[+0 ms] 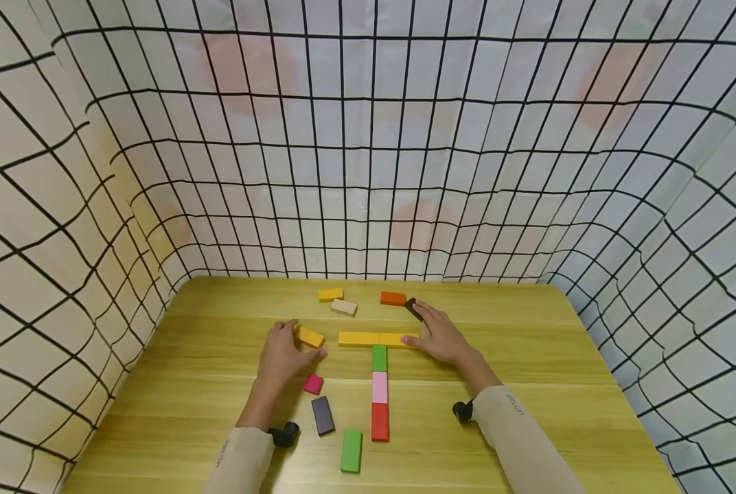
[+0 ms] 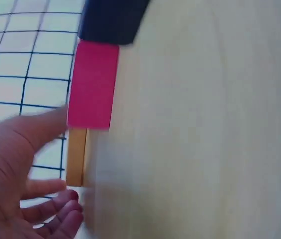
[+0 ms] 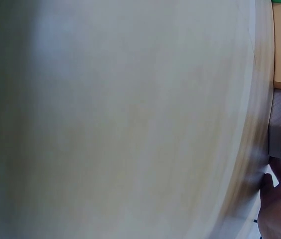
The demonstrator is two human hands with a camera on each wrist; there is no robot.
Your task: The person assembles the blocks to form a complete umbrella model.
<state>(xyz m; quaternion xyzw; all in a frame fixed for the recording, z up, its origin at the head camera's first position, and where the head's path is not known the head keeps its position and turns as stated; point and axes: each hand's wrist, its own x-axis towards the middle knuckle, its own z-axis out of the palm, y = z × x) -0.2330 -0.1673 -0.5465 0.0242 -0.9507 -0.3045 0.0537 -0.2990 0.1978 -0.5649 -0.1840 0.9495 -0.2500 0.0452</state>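
Observation:
My left hand (image 1: pixel 283 351) lies at the left end of a yellow block (image 1: pixel 309 336), its fingertips by the far corner and its thumb extended along the near side. The left wrist view has those fingers close to the block's edge (image 2: pixel 75 158), partly behind a magenta block (image 2: pixel 93 84). My right hand (image 1: pixel 443 336) reaches over the right end of a row of two yellow blocks (image 1: pixel 358 339), thumb at the row. Its fingertips touch a dark brown block (image 1: pixel 413 308). In the right wrist view, fingers meet a brown block (image 3: pixel 279 124) beside the row.
A green (image 1: pixel 379 358), a pink (image 1: pixel 380 387) and a red block (image 1: pixel 380 421) run down from the row. Loose dark grey (image 1: pixel 322 416) and bright green (image 1: pixel 351 451) blocks lie nearer. Orange (image 1: pixel 393 298), yellow (image 1: pixel 330 295) and beige (image 1: pixel 344 307) blocks lie farther back. Black-grid panels (image 1: pixel 368 171) enclose the table.

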